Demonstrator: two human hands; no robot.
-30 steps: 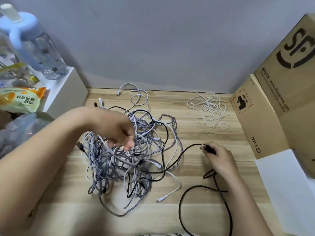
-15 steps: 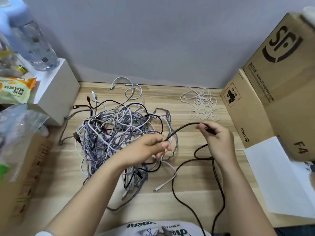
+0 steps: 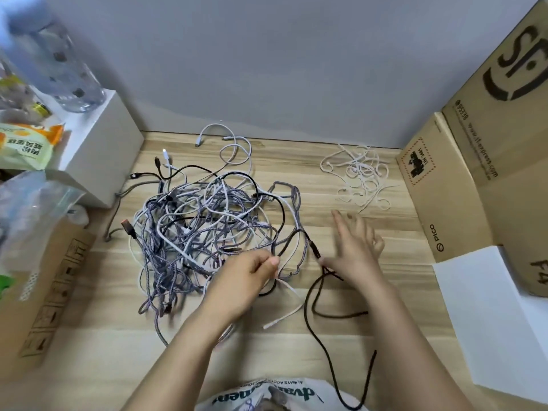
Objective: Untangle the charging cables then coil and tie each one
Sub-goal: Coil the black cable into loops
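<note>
A tangle of charging cables (image 3: 204,232), grey braided, white and black, lies on the wooden table (image 3: 385,229) left of centre. A black cable (image 3: 314,312) runs out of it to the right and loops toward the front edge. My left hand (image 3: 249,277) pinches this black cable at the tangle's right edge. My right hand (image 3: 355,247) has its fingers spread, and the cable's plug (image 3: 315,250) lies just left of its thumb. A heap of white ties (image 3: 360,179) lies at the back right.
Two cardboard boxes (image 3: 462,191) stand along the right with a white sheet (image 3: 489,321) in front. A white box (image 3: 100,152) bearing a water bottle (image 3: 59,69) and a snack bag (image 3: 26,143) stands at the back left. Another carton (image 3: 44,292) sits at the left front.
My left hand went from the top of the tangle to its right edge and pinched the black cable. My right hand let go of the plug and spread its fingers.
</note>
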